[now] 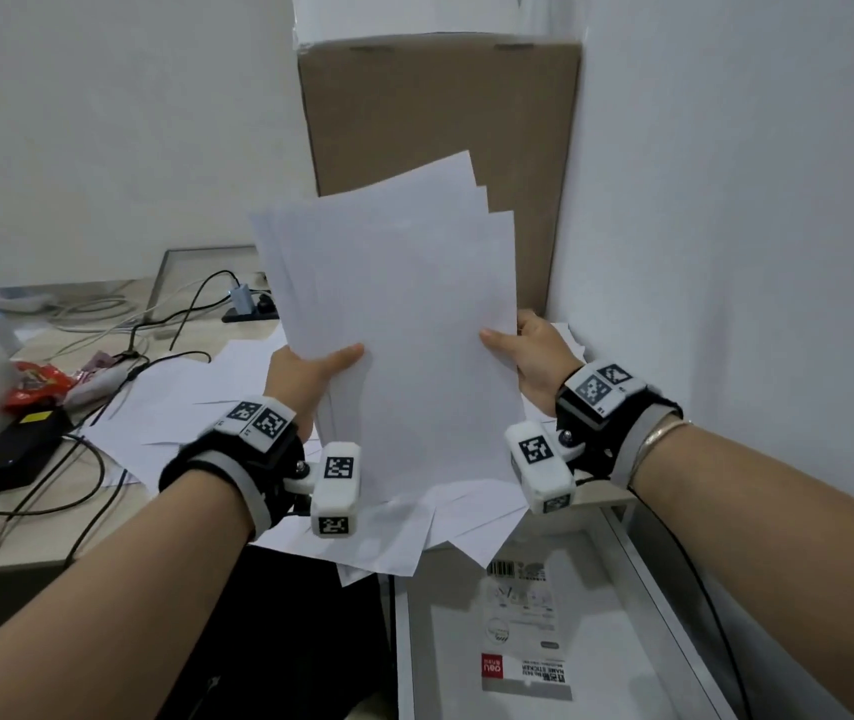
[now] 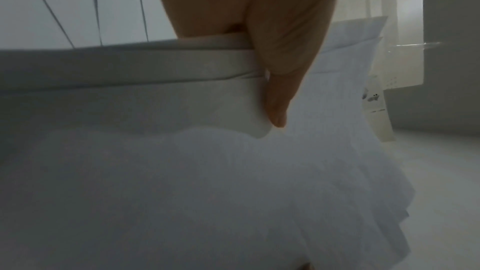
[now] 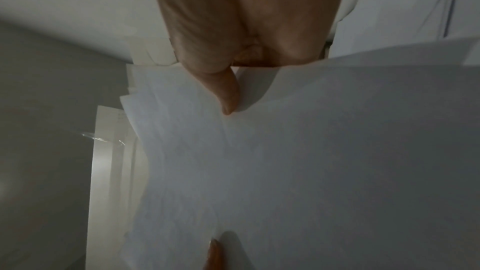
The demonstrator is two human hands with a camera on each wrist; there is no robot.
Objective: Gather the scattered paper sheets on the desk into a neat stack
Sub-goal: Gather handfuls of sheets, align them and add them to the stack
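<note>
I hold a fanned bundle of white paper sheets [image 1: 404, 314] upright in front of me, above the desk. My left hand [image 1: 305, 374] grips its left edge, thumb on the front face. My right hand [image 1: 529, 353] grips the right edge the same way. The sheet tops are uneven, with corners sticking out at the upper right. In the left wrist view my thumb [image 2: 280, 89] presses on the bundle [image 2: 207, 192]. The right wrist view shows my right thumb [image 3: 228, 93] on the paper [image 3: 285, 161]. More loose sheets [image 1: 196, 402] lie scattered on the desk beneath the bundle.
A tall cardboard panel [image 1: 440, 111] leans in the corner behind. Black cables [image 1: 82, 475], a black power brick [image 1: 14, 454] and a red snack wrapper [image 1: 35, 387] lie at the left. A power strip [image 1: 251, 309] sits at the back. A clear box [image 1: 523, 631] stands below right.
</note>
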